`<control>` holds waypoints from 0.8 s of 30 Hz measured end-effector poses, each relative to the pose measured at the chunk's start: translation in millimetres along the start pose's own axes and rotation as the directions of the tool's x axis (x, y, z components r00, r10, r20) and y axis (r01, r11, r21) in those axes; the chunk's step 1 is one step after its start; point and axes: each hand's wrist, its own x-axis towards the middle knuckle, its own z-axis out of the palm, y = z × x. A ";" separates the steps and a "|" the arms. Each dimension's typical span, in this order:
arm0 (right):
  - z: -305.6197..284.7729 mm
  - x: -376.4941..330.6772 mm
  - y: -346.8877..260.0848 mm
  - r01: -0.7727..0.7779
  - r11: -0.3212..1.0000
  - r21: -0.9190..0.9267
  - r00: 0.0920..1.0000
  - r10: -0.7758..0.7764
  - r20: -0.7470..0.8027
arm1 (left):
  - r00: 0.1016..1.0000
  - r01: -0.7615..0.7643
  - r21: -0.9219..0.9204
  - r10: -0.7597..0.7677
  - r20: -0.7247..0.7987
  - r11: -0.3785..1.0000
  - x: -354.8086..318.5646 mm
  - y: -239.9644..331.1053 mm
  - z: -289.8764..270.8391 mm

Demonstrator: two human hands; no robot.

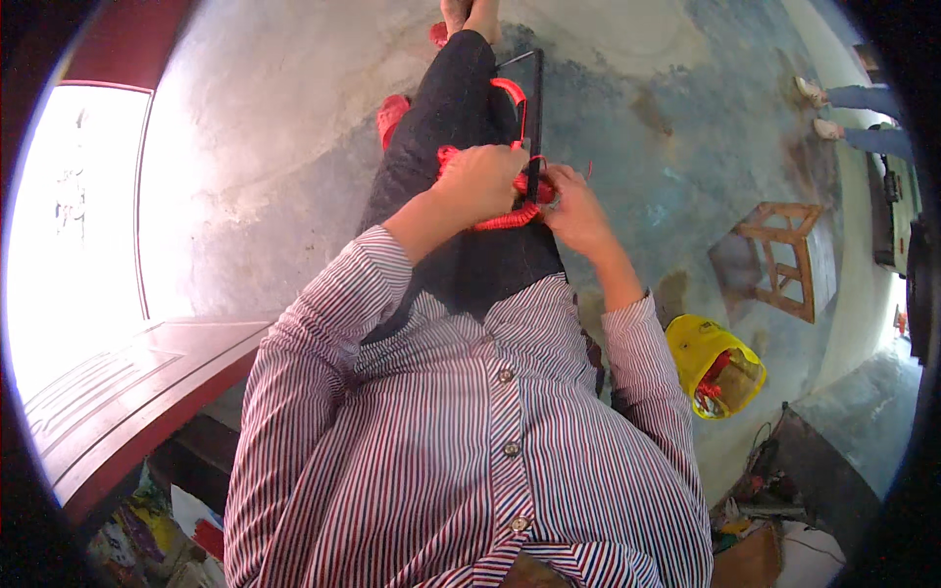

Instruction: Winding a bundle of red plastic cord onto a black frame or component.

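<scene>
A thin black frame (538,98) stands over my lap, with a thin pale crossbar near its far end. Red cord (510,220) is wound in tight coils along its curved part, and more red strands bunch between my hands. My left hand (480,181) is closed in a fist on the red cord left of the frame, and a tuft of red shows behind its knuckles. On the other side of the black bar, my right hand (580,211) has its fingers pinched on the cord by the frame's near end. Fingertips of both hands are partly hidden.
A yellow bag (691,343) with red cord inside stands on the floor to my right. Beyond it is a wooden stool frame (806,260). Another person's legs (863,118) show at the far right. A dark red door panel (147,377) is at my left.
</scene>
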 end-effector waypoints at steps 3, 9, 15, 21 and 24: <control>-7.9 -6.3 -3.8 0.011 1.000 0.019 0.987 -0.008 -0.160 | 0.985 -0.070 -0.232 0.030 -0.171 0.970 6.3 -12.1 20.0; -70.6 -59.3 0.2 0.196 0.401 0.895 0.905 0.277 -0.323 | 0.934 0.126 -0.817 -0.344 -0.094 0.563 8.8 -14.0 61.9; -162.3 -133.9 33.6 0.394 -0.015 0.919 0.912 0.126 -0.390 | 0.935 0.186 -0.930 -0.347 0.069 0.316 0.5 -5.4 65.7; -125.4 -122.8 13.5 0.196 0.084 0.977 0.850 0.482 -0.212 | 0.935 0.192 -0.901 -0.353 0.047 0.389 -13.2 3.4 67.3; -55.4 -94.0 -24.4 -0.153 0.461 0.874 0.914 0.403 -0.052 | 0.942 0.164 -0.903 -0.336 0.023 0.397 -17.1 5.2 66.7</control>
